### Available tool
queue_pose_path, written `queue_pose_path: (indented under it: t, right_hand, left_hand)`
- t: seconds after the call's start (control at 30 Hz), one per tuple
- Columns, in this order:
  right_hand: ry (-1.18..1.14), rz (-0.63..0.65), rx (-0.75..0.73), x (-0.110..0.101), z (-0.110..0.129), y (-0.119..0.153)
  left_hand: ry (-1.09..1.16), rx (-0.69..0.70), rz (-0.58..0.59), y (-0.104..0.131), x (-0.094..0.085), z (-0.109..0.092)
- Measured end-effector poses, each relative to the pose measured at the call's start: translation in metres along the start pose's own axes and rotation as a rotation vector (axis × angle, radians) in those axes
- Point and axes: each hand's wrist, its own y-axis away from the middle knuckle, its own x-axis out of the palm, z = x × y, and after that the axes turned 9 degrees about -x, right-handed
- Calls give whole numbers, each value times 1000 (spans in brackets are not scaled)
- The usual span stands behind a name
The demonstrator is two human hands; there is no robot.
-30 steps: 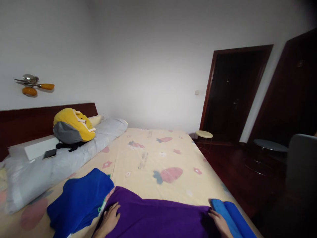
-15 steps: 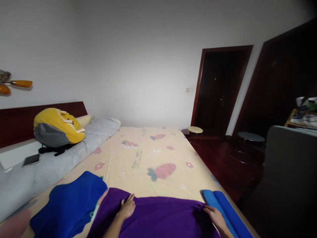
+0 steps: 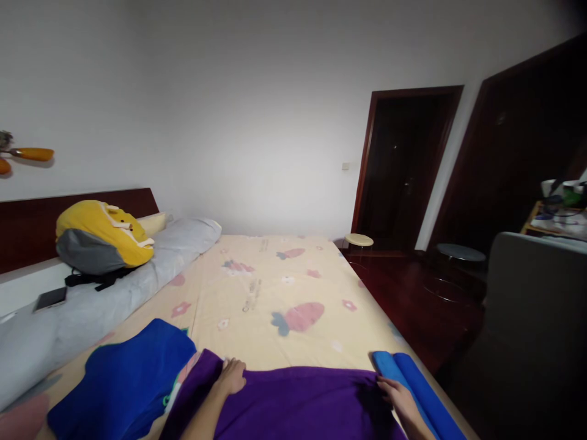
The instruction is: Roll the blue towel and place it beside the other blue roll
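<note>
A purple cloth (image 3: 298, 403) lies spread at the near side of the bed, its far edge running between my hands. My left hand (image 3: 233, 376) is at that far edge near the left end, fingers curled over the fabric. At the right end, my right hand (image 3: 397, 396) pinches the cloth's edge, with dark creases beside it. Left of the purple cloth is a crumpled blue cloth (image 3: 128, 379). Just beyond my right hand, a lighter blue roll (image 3: 389, 365) and a darker blue roll (image 3: 426, 385) of cloth lie side by side.
The bed has a cream sheet (image 3: 257, 275) printed with strawberries. Along the headboard side rest a grey pillow (image 3: 192, 235), a yellow-and-grey backpack (image 3: 101, 235) and a dark tablet-like thing (image 3: 51, 298). Two stools, one cream (image 3: 358, 240) and one grey (image 3: 460, 252), stand beyond the bed's right edge.
My left hand has shifted slightly left and its fingers, spread flat before, have curled over the purple cloth's edge. My right hand keeps its hold. The view has turned slightly.
</note>
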Motion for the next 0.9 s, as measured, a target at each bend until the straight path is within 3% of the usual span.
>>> queue_pose_path:
  t: [0.23,0.53,0.9]
  right_hand:
    - [-136,49,58,3,11,-7]
    - [-150,49,23,9,8,-20]
    - [-87,26,-15,10,5,-19]
  left_hand:
    - [-25,-105,-89,-6,-16,15]
    - [-88,-101,-130,-10,-37,24]
    - [-188,-249,-221,-22,-60,67]
